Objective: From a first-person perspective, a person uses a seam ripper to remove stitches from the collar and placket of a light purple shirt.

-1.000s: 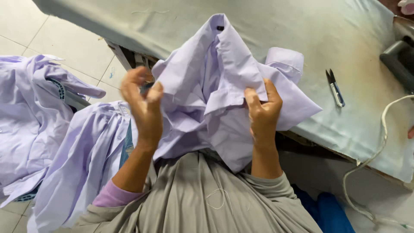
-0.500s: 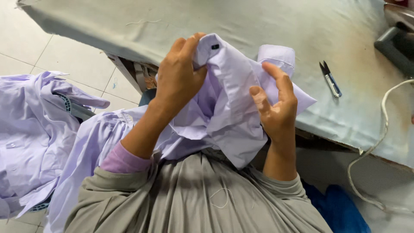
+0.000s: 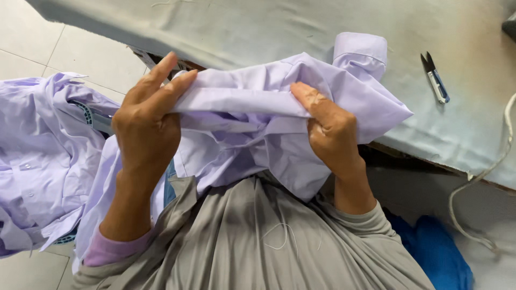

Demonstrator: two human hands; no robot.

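A lilac shirt [image 3: 269, 113] is stretched between both hands in front of my lap. My left hand [image 3: 148, 123] pinches one end of a folded band of the fabric, fingers pointing up and right. At the other end, my right hand [image 3: 328, 126] grips the same band. A buttoned cuff [image 3: 360, 51] of the shirt rests on the grey-green padded table [image 3: 269, 27]. The rest of the shirt hangs down over my grey clothing.
Small blue-handled thread snips [image 3: 434, 78] lie on the table to the right. A heap of more lilac shirts [image 3: 37, 156] sits on the left over a tiled floor. A white cord [image 3: 484, 182] hangs off the table edge; blue cloth [image 3: 435, 252] lies below.
Both hands have moved apart and pulled the shirt's folded band taut between them. The left hand came down from the top of the bunched fabric to its left end.
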